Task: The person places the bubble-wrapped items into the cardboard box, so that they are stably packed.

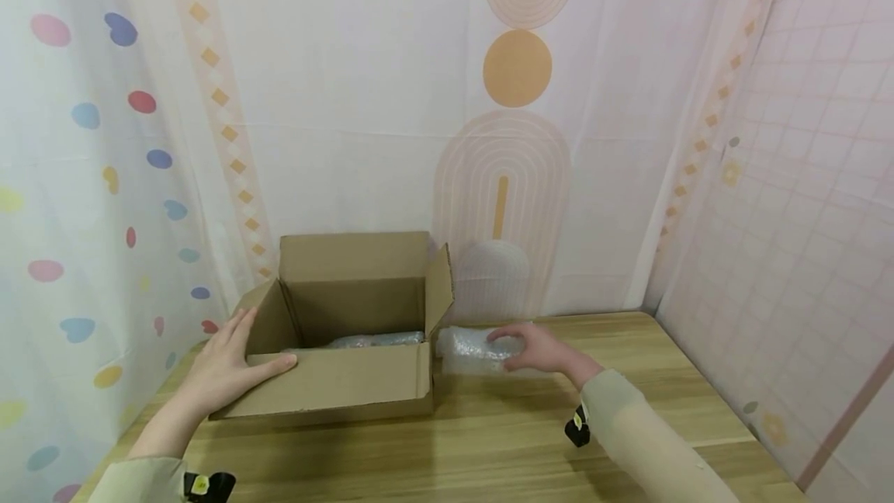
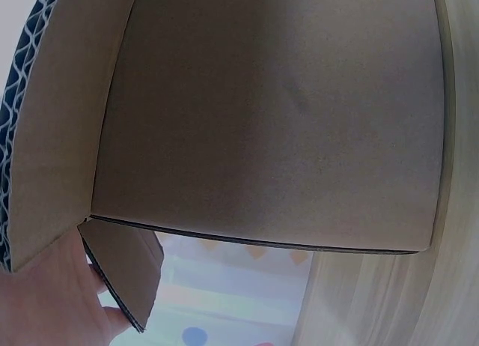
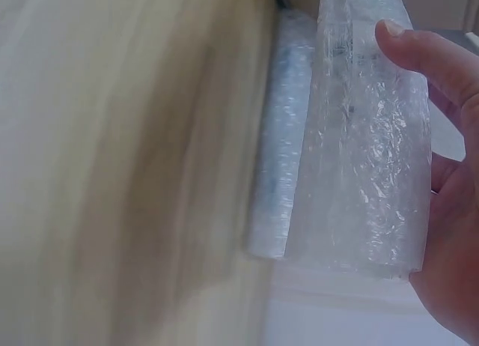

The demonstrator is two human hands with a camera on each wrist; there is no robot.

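bubble wrap roll lies crosswise right of the cardboard box, right hand grasping it; left hand flat on the box.

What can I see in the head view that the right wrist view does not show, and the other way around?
Only the head view shows the open cardboard box, the left hand resting on its near left corner, and a wrapped item inside. Only the right wrist view shows that the bubble wrap is a loose sheet, with a second piece lying beside it. Both show the right hand holding the bubble wrap on the wooden table.
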